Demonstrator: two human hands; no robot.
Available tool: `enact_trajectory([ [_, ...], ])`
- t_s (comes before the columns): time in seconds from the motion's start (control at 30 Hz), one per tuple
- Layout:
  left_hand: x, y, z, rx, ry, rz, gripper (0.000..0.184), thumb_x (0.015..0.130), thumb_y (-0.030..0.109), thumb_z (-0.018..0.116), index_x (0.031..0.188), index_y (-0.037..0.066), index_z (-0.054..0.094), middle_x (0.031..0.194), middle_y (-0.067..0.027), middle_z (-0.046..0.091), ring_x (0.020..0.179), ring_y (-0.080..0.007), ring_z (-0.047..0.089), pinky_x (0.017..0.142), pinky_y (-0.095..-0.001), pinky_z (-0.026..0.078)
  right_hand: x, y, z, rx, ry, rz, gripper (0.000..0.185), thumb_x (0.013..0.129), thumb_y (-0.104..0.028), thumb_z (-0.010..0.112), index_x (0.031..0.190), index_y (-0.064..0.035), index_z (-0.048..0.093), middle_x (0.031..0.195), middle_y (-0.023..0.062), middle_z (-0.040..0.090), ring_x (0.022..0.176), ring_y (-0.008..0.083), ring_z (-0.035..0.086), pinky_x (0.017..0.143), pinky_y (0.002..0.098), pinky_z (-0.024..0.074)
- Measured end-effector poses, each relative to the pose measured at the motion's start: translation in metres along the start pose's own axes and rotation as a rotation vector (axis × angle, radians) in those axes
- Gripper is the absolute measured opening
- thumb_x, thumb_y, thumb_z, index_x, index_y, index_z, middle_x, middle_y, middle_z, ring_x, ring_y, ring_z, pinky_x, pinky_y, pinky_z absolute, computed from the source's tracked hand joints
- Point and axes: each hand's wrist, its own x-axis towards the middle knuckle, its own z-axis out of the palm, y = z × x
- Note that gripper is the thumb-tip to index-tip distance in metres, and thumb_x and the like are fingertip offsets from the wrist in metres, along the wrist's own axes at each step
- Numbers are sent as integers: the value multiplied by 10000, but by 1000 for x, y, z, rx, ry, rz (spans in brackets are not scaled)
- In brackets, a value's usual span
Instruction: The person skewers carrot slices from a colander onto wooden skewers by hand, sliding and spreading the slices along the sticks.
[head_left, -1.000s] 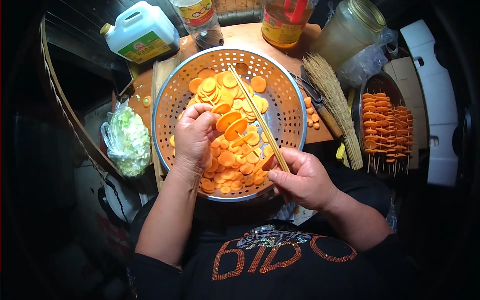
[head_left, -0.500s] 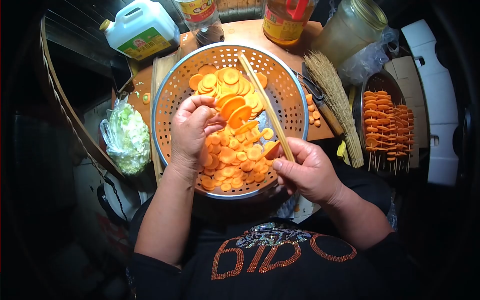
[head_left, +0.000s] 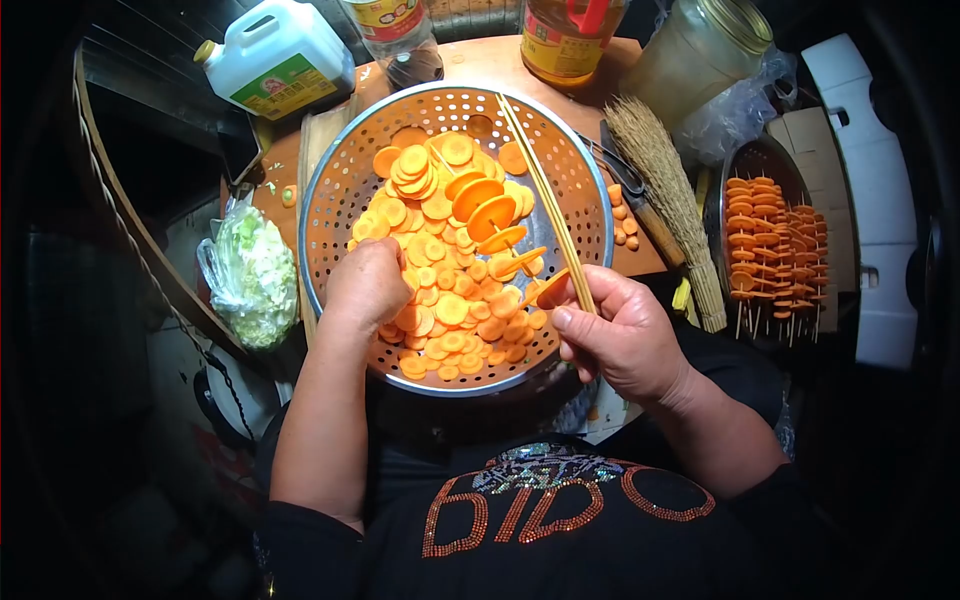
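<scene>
A perforated metal colander [head_left: 330, 165] holds a heap of round orange carrot slices [head_left: 452, 308]. My right hand [head_left: 628, 335], at its lower right rim, grips a bundle of thin wooden skewers [head_left: 545, 190] and one skewer threaded with several spaced carrot slices [head_left: 491, 217], which slants up and left over the heap. My left hand [head_left: 368, 285] is down at the left side of the heap with its fingers curled in; whatever is between the fingertips is hidden.
Finished carrot skewers [head_left: 765, 240] stand in a bowl at the right. A straw brush [head_left: 672, 200] and scissors [head_left: 622, 170] lie beside the colander. Bagged chopped greens [head_left: 250, 280] sit left; a white jug [head_left: 280, 60], bottles and a jar [head_left: 705, 60] stand behind.
My left hand has left the threaded skewer and moved down and left to the heap, its fingers now curled. My right hand still holds the skewers, which have shifted slightly right.
</scene>
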Motion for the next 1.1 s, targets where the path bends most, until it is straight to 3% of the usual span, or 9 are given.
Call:
enact_trajectory([
  [0.13, 1, 3, -10, -5, -99, 12, 205, 652, 105, 690, 841, 69, 617, 837, -139, 651, 852, -310, 622, 743, -376, 492, 1, 5, -1, -19, -8, 2, 119, 890, -122, 550, 963, -33, 520, 632, -7, 524, 450, 40, 456, 418, 168, 382],
  [0.23, 4, -1, -7, -140, -177, -27, 192, 656, 92, 701, 810, 58, 592, 773, -103, 652, 760, -267, 633, 687, -355, 498, 1, 6, 0, -23, -28, 15, 130, 888, -125, 552, 971, -30, 522, 629, -8, 525, 449, 42, 456, 417, 175, 379],
  [0.3, 12, -10, 0, -619, -94, -6, 145, 717, 64, 705, 795, 73, 583, 707, -38, 621, 590, -143, 570, 555, -272, 475, 0, 4, 1, -32, -70, 32, 130, 887, -125, 551, 973, -31, 525, 630, -8, 526, 448, 43, 455, 416, 179, 377],
  [0.33, 15, -13, 0, -618, -94, -6, 145, 717, 64, 705, 795, 73, 583, 707, -38, 621, 590, -143, 570, 555, -272, 475, -1, 3, 1, -41, -112, 49, 131, 887, -125, 550, 976, -31, 529, 630, -9, 526, 446, 43, 453, 415, 182, 376],
  [0.43, 10, -1, -22, -1510, -15, -193, 100, 833, 60, 572, 925, 93, 554, 731, -13, 608, 593, -98, 577, 541, -227, 490, -1, 6, 2, -78, -145, 80, 138, 885, -118, 547, 993, -34, 542, 622, -17, 522, 450, 41, 455, 417, 184, 372],
  [0.53, 11, -7, -21, -1760, 51, -145, 155, 831, 55, 569, 979, 83, 529, 767, -17, 606, 622, -112, 595, 537, -228, 490, -1, 5, 4, -91, -176, 87, 135, 884, -116, 548, 991, -35, 550, 611, -23, 517, 453, 39, 459, 417, 186, 369],
  [0.67, 11, -9, -23, -1822, 93, -116, 121, 823, 38, 566, 934, 53, 521, 740, -61, 609, 614, -136, 617, 566, -251, 537, 0, 6, 5, -99, -168, 93, 131, 882, -114, 547, 985, -35, 559, 608, -22, 518, 457, 39, 462, 418, 187, 371],
  [0.9, 13, -11, -20, -1846, 156, -112, 116, 808, 15, 552, 903, 67, 510, 719, -46, 592, 607, -125, 600, 590, -264, 542, 0, 5, 6, -103, -173, 107, 149, 878, -114, 547, 1002, -33, 562, 612, -19, 523, 455, 40, 460, 416, 187, 372],
  [1.1, 13, -7, -16, -1692, 254, -79, 129, 806, 12, 541, 905, 90, 518, 758, -21, 591, 646, -116, 592, 610, -248, 526, 0, 9, 5, -125, -162, 112, 154, 875, -114, 551, 1005, -33, 561, 614, -16, 528, 452, 41, 462, 416, 186, 376],
])
